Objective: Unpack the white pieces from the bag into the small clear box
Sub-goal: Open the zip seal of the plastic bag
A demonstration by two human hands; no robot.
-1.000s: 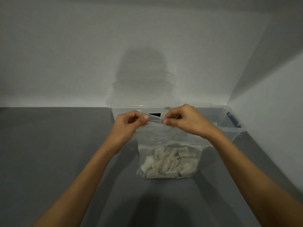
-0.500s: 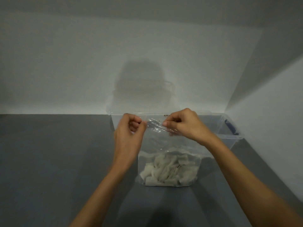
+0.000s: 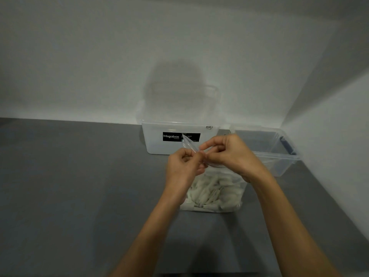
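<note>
While both forearms reach in from the lower edge and converge at the middle, the left hand [image 3: 183,166] and the right hand [image 3: 229,154] meet fingertip to fingertip above the clear plastic bag [image 3: 236,198], each with curled fingers pinching the bag's top edge between thumb and forefinger. The left hand shows its back and knuckles to the camera. The right hand sits slightly higher, its wrist bent down over the bag's mouth. The one bag stands upright on the grey tabletop [image 3: 79,186], its long axis vertical and its mouth up at the hands. A loose strip of its top sticks up and away toward the wall. A heap of white pieces [image 3: 207,193], too many and too jumbled to count, fills its lower half. Two boxes stand behind it against the wall: a clear plastic box with a black Megabox label [image 3: 169,146], just beyond the hands, and a lower clear plastic box with a dark blue latch [image 3: 275,156] to its right, near the corner.
</note>
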